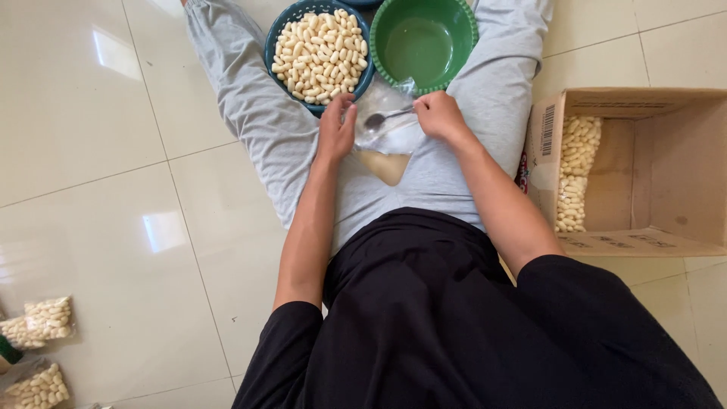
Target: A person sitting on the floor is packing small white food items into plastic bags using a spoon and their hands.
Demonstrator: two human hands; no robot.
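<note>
Two bowls sit side by side at the top: the bowl of snacks (319, 54) left, the other bowl (424, 44) right. Just below them, a bag (388, 132) lies, maybe on the lap. A box (632, 170) sits far right; packets (38, 344) lower left.

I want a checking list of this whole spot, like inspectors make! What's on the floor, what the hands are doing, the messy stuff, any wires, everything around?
Surface: glossy pale tiled floor; the person sits on it, legs apart.
Job's things: clear plastic bag with pale liquid at its bottom, a metal spoon at its mouth; blue basket full of pale puffed snacks; green bowl holding greenish liquid.
Clutter: filled snack packets at the lower left.
Hands: left hand holds the bag's edge; right hand holds the spoon's handle over the bag.
Cables: nothing seen.
Surroundings: open cardboard box on the right with snack packs stacked inside.
</note>
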